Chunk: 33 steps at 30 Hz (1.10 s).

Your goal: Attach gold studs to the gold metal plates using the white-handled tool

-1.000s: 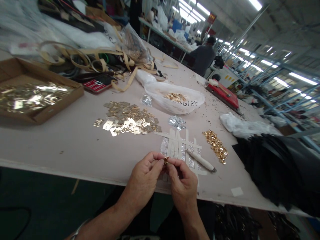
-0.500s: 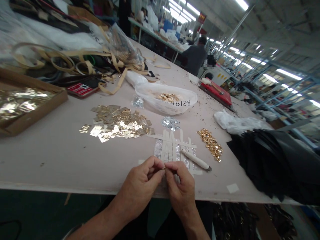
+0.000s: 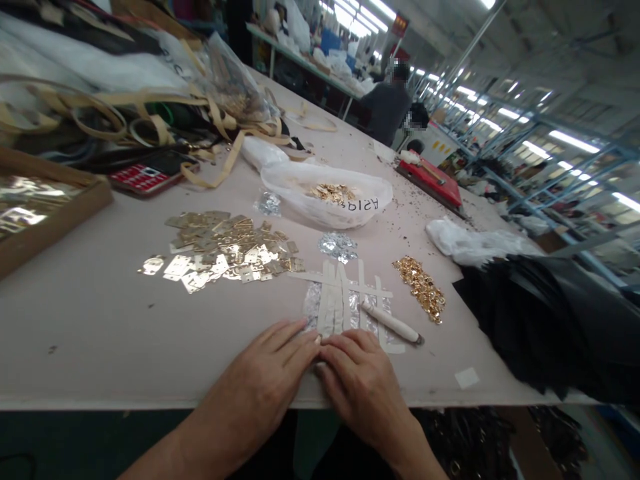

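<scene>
My left hand (image 3: 273, 373) is palm down at the near edge of a taped pad, its fingers closed together. Beside it, my right hand (image 3: 357, 373) has its fingers curled, and the two hands' fingertips meet. A tiny gold-coloured glint shows between the fingertips; what they hold is mostly hidden. Under and ahead of the hands lies the pad of clear plastic with pale tape strips (image 3: 331, 303). A white-wrapped stick with a dark tip (image 3: 393, 323) rests across its right side. Just beyond are a pile of small silver pieces (image 3: 338, 247) and, to the right, small gold fittings (image 3: 420, 288).
Flat gold metal plates (image 3: 230, 248) are heaped left of the pad. Behind stands a white plastic bag (image 3: 300, 200) with gold pieces. A cardboard box (image 3: 75, 223) is at left, black sheets (image 3: 545, 327) at right, and a red case (image 3: 430, 179) farther back. A person (image 3: 386, 107) sits beyond.
Both hands have turned from a raised fingertip pinch to palm down, lower against the pad's near edge. The view has shifted slightly.
</scene>
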Motion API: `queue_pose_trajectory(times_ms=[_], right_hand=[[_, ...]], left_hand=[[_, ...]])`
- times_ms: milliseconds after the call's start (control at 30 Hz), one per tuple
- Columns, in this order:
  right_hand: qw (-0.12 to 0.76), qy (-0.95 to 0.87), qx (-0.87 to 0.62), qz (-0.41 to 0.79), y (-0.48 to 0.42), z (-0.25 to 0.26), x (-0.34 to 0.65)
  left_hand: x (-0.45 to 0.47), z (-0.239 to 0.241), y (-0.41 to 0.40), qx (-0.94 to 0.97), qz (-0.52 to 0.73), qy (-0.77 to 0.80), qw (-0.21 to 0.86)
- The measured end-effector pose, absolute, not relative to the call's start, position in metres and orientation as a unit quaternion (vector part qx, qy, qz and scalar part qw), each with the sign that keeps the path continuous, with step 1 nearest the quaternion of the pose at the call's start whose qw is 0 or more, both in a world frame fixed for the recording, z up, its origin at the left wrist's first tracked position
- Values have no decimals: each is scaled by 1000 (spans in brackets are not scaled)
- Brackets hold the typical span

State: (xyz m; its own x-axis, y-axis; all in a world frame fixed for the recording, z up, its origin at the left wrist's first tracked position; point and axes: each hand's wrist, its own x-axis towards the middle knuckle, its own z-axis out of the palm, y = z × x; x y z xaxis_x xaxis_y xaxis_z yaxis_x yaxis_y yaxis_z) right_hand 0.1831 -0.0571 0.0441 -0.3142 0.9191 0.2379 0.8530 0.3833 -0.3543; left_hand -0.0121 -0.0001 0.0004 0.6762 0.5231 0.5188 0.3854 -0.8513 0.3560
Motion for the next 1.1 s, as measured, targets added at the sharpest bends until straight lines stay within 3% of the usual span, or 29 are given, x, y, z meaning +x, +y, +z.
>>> queue_pose_trajectory(times_ms=[100, 233, 400, 700, 1100], right_hand=[[226, -780, -568, 132, -46, 55, 197], [254, -703, -656, 104, -1, 61, 229], [196, -676, -701, 113, 68, 57, 258], [77, -765, -628, 119, 114, 51, 264], [48, -744, -647, 162, 128, 61, 265]], left_hand=[[-13, 4, 0, 915, 320, 240, 60], [-13, 7, 4, 914, 330, 236, 35], [-9, -3, 1, 905, 341, 248, 59], [-8, -25, 1, 892, 375, 246, 53], [-9, -13, -2, 901, 333, 270, 72]])
